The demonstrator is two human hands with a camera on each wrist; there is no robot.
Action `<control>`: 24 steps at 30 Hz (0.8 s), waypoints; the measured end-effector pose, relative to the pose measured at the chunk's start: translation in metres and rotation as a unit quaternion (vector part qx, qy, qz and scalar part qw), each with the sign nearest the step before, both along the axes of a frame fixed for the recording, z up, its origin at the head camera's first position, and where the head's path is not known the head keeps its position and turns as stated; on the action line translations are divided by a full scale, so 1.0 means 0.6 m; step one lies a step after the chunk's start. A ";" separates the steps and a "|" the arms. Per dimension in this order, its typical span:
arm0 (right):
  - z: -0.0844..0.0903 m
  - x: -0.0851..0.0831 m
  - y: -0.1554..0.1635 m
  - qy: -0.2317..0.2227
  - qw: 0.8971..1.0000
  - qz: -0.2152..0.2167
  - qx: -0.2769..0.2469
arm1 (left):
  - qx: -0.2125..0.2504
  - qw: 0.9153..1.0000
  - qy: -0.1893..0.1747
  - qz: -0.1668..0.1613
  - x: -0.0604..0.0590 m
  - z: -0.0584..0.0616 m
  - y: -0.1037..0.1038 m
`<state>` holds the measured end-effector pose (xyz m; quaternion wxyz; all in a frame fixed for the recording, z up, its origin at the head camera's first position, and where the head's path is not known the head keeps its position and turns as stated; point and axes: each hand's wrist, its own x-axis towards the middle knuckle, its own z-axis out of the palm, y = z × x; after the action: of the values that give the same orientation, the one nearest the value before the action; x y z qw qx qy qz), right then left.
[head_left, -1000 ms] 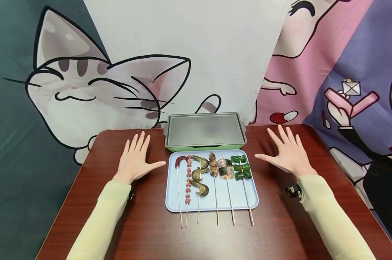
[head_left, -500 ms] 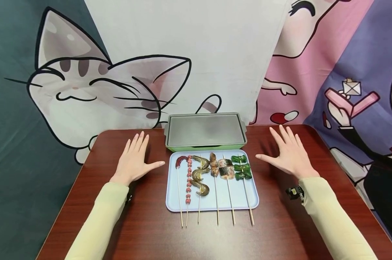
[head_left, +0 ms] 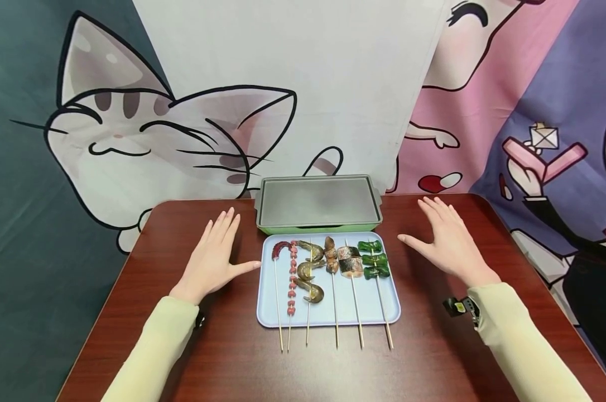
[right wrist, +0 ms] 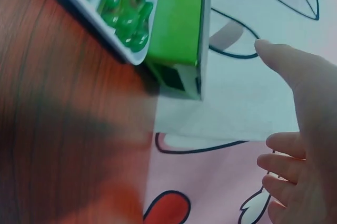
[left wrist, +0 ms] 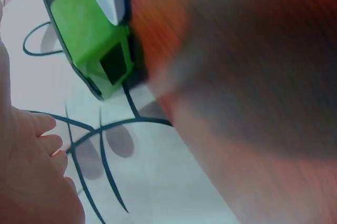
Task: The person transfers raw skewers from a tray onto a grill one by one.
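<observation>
My left hand (head_left: pixel 210 262) hovers left of a light-blue tray (head_left: pixel 328 320), fingers straight and thumb pointing toward the tray's rim. On the opposite side my right hand (head_left: pixel 451 245) is held up with its fingers extended. Both hold nothing. Across the tray lie several skewers: a dark red tentacle (head_left: pixel 279 248), small pink pieces (head_left: pixel 292 279), shrimps (head_left: pixel 309 290), brown chunks (head_left: pixel 330 254), fish pieces (head_left: pixel 350 262) and folded green pieces (head_left: pixel 375 259). Their stick ends overhang the near rim. In the wrist views, the left hand (left wrist: pixel 31 176) and right hand (right wrist: pixel 310 129) touch nothing.
Directly behind the tray stands a rectangular grill (head_left: pixel 319 201) with a grey plate and green base, at the back edge of the brown table (head_left: pixel 222 357). A cartoon-printed cloth (head_left: pixel 333 84) hangs behind. A small dark device (head_left: pixel 456 307) is strapped to the right wrist.
My left hand has shifted slightly right, and its fingers have drawn closer together. My right hand has turned a little, with its fingers less spread. Tray, skewers and grill stay in place.
</observation>
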<state>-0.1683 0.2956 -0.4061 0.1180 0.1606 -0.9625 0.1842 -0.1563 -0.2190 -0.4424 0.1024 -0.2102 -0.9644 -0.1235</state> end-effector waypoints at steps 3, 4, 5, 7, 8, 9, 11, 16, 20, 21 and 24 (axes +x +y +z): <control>0.007 0.010 -0.008 0.002 1.000 0.006 -0.007 | 0.007 1.000 0.001 -0.013 0.015 0.000 0.009; 0.009 0.014 -0.011 0.003 1.000 0.009 -0.009 | 0.008 1.000 -0.001 -0.017 0.020 -0.001 0.012; 0.010 0.017 -0.014 0.003 1.000 0.012 -0.010 | 0.010 1.000 -0.004 -0.021 0.027 -0.002 0.016; 0.011 0.025 -0.019 0.002 1.000 0.016 -0.014 | 0.011 0.999 -0.017 -0.029 0.041 -0.007 0.022; 0.011 0.029 -0.021 0.000 1.000 0.019 -0.014 | 0.010 0.999 -0.024 -0.032 0.048 -0.010 0.026; 0.011 0.033 -0.023 -0.003 1.000 0.021 -0.015 | 0.010 0.999 -0.031 -0.035 0.056 -0.013 0.028; 0.010 0.042 -0.028 -0.006 1.000 0.025 -0.016 | 0.012 0.998 -0.045 -0.043 0.071 -0.020 0.034; 0.006 0.067 -0.035 -0.010 0.999 0.036 -0.023 | 0.012 0.996 -0.064 -0.065 0.102 -0.035 0.048; 0.002 0.086 -0.043 -0.016 0.998 0.051 -0.024 | 0.006 0.994 -0.082 -0.076 0.118 -0.042 0.055; 0.001 0.091 -0.045 -0.020 0.998 0.055 -0.023 | 0.006 0.993 -0.085 -0.079 0.121 -0.044 0.057; -0.005 0.103 -0.051 -0.033 0.997 0.062 -0.016 | -0.003 0.992 -0.089 -0.089 0.127 -0.049 0.060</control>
<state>-0.1063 0.2648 -0.4089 0.0766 0.2120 -0.9509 0.2121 -0.0799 -0.1829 -0.4716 0.0041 -0.2834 -0.9476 -0.1471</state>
